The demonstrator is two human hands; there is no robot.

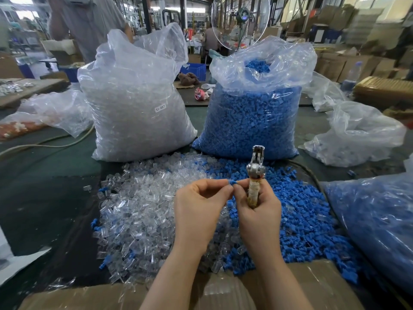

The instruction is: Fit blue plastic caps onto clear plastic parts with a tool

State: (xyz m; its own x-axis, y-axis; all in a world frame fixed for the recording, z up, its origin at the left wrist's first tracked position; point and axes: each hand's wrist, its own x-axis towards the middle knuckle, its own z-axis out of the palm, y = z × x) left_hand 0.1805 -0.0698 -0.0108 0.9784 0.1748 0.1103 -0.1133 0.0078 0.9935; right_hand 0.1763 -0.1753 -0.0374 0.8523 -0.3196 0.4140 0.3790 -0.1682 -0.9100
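While the right hand (257, 211) grips the tool (254, 175), both hands pinch a blue cap (232, 182), left hand (199, 209) opposite

Two big bags stand side by side at the back: the bag of clear parts (136, 97) left, the bag of caps (252, 117) right. Before each lies its loose pile on the table (44, 175).

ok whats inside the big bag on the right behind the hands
The right bag is packed with small blue caps, showing through the clear plastic and at its open top. Whatever lies deeper in the middle is covered by them.
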